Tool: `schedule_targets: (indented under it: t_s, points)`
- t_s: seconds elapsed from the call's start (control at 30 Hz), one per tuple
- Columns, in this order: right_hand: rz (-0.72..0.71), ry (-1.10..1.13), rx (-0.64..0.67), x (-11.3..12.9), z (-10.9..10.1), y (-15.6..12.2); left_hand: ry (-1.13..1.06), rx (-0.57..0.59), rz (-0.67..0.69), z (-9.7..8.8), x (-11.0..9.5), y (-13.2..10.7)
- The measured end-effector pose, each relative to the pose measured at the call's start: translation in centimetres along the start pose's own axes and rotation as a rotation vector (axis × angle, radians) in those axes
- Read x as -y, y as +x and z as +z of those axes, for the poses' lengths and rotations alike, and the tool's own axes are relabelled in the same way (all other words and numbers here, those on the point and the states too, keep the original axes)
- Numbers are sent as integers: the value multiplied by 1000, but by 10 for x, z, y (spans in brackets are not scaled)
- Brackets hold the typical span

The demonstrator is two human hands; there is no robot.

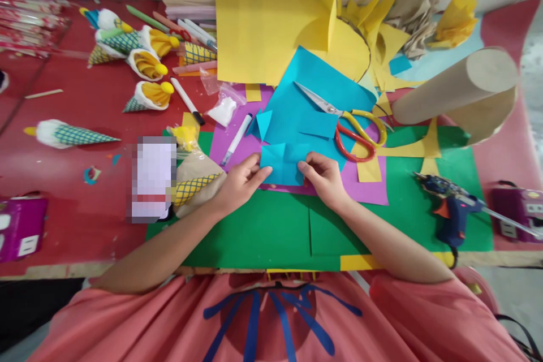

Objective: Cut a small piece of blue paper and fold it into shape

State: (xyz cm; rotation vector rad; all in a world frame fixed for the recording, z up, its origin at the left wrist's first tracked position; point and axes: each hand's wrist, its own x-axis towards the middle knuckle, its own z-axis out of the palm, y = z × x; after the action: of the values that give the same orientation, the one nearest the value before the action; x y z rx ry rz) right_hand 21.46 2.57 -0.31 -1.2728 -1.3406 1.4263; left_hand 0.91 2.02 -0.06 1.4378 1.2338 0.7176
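Note:
A small piece of blue paper [284,165] with crease lines is held up between my two hands. My left hand [241,178] pinches its left edge between thumb and fingers. At the opposite edge, my right hand [323,176] grips it the same way. Just beyond lies a larger blue sheet [292,90] with scissors [339,113] resting on it, their handles red and yellow. Small blue offcuts [263,123] sit beside the scissors. Beneath these is a purple sheet [373,192], itself on a green sheet [254,232].
A glue gun [456,218] lies at the right, near a cardboard roll [449,87]. Yellow sheets [263,34] are piled at the back. Several decorated cones [148,96] lie on the left, with a marker [188,100] and a plastic bag [224,107] nearer the middle.

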Motion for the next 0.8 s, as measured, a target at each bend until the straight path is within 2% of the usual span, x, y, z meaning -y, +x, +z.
schedule_targets:
  t_s: [0.1,0.2,0.33,0.53,0.8]
  points:
    - [30,41,77,-1,0,1,54,35,19,2,0,-3]
    - [30,-86,160,0,0,0,102,40,55,2,-2,-5]
    - [-10,-193,142,2,-1,-1,142,39,137,3,-4,-5]
    - [-23,-184,183,3,-2,0,222,84,146,3,-1,-5]
    - [-21,-156,246,3,-4,0,391,71,301,1,-1,-4]
